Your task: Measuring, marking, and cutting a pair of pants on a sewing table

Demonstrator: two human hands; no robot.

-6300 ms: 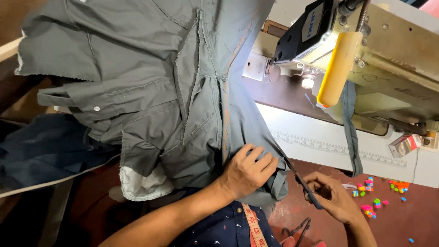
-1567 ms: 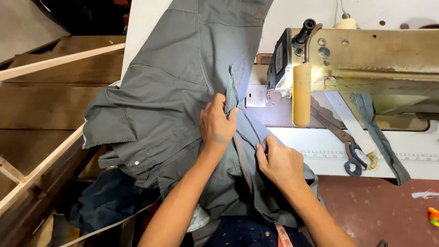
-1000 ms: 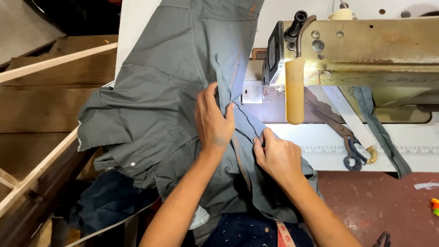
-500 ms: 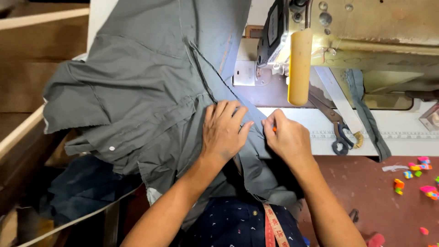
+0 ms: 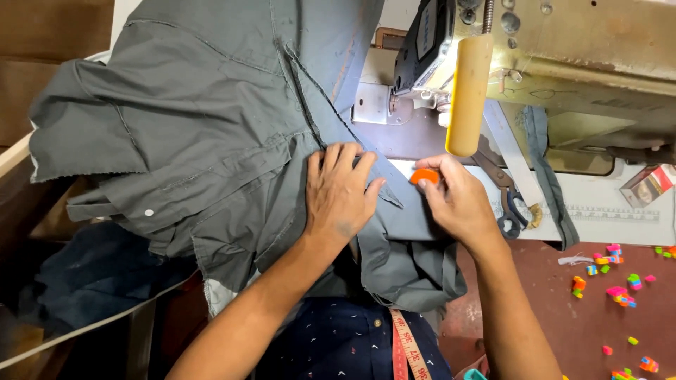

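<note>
Clearly the left hand (image 5: pixel 341 197) lay flat and open on the grey garment (image 5: pixel 211 141) at the middle of the frame, while the right hand (image 5: pixel 454 204) pinched a small orange chalk (image 5: pixel 424 176) just beside the seam. I judged a firm press kept the cloth smooth for marking.

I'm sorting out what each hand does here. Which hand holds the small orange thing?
The right hand, pinching the orange piece in its fingertips beside the sewing machine. The left hand holds nothing; it lies flat on the grey shirt.
</note>
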